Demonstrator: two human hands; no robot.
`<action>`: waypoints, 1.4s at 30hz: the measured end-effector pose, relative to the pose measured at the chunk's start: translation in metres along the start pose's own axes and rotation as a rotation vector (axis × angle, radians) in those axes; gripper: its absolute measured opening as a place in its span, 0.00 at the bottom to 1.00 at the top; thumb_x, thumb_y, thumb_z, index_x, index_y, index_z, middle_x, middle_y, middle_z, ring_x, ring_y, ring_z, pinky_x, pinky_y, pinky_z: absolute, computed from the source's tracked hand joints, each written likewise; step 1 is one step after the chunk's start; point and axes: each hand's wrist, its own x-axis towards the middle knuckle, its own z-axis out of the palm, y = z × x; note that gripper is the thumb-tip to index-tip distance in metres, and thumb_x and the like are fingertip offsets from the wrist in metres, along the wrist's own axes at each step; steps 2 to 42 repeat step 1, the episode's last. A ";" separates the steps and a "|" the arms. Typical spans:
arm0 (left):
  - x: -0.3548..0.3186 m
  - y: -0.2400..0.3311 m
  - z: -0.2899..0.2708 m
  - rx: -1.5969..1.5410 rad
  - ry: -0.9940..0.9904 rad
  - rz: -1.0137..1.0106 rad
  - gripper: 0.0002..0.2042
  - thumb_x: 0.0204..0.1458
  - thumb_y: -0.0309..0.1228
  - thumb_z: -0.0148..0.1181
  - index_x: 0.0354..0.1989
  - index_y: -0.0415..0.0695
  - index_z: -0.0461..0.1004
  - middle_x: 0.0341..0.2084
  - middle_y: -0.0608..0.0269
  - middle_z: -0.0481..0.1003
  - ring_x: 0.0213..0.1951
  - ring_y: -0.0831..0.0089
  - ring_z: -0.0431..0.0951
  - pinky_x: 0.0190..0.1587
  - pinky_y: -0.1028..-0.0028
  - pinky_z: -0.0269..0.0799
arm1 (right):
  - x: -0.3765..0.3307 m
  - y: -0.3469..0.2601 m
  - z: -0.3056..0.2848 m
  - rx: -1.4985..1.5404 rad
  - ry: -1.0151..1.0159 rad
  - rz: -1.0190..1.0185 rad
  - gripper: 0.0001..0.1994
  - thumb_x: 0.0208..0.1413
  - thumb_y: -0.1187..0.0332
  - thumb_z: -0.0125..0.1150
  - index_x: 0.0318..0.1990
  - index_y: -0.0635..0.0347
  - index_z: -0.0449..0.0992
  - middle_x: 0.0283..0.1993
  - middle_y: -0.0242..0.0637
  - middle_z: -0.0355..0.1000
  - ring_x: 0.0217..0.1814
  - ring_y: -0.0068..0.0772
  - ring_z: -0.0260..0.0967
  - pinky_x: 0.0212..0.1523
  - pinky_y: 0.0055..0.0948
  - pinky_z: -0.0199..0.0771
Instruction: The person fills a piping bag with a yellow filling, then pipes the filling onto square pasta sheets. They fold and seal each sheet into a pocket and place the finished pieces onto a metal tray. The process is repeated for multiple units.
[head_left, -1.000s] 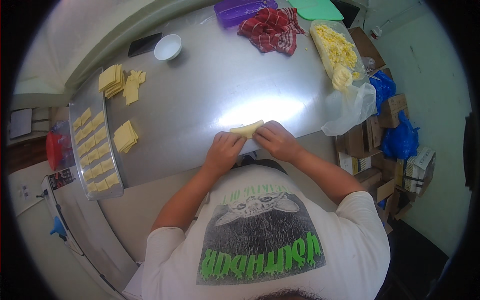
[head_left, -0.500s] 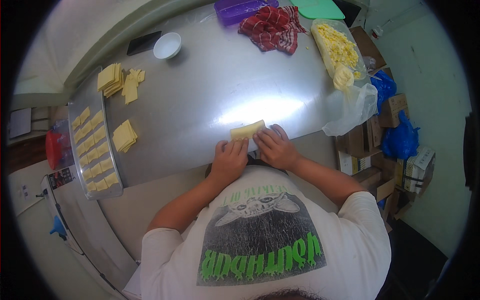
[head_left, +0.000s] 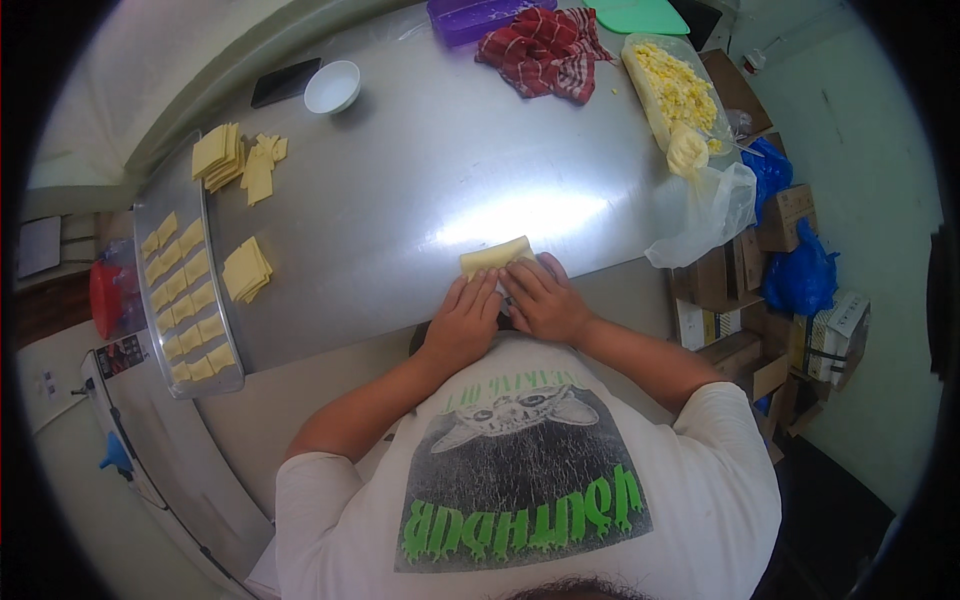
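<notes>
A folded or rolled piece of pale yellow dough (head_left: 496, 255) lies at the near edge of the steel table. My left hand (head_left: 466, 315) presses closed fingers onto its near left side, fingertips side by side. Against the near right part, my right hand (head_left: 546, 305) has its fingers bent over the dough, the thumb tucked below. My fingers cover the near edge of the dough, so whether anything lies inside cannot be seen.
At left, a metal tray (head_left: 237, 380) holds rows of small dough parcels, beside stacks of dough squares (head_left: 246, 270). Farther back are a white bowl (head_left: 332, 88), a dark flat device (head_left: 286, 83) and a red checked cloth (head_left: 545, 55). A tub of yellow-white filling (head_left: 676, 85) and a piping bag (head_left: 715, 210) sit at right.
Both hands have slid slightly forward over the dough and closer together. More of the near edge is now covered by my fingers.
</notes>
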 end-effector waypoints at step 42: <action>-0.001 0.000 0.001 0.034 -0.010 0.011 0.21 0.52 0.31 0.62 0.54 0.35 0.74 0.64 0.42 0.70 0.66 0.52 0.70 0.70 0.53 0.60 | -0.002 -0.001 0.002 -0.029 -0.011 -0.003 0.30 0.57 0.58 0.63 0.63 0.67 0.73 0.66 0.48 0.67 0.69 0.46 0.63 0.73 0.55 0.54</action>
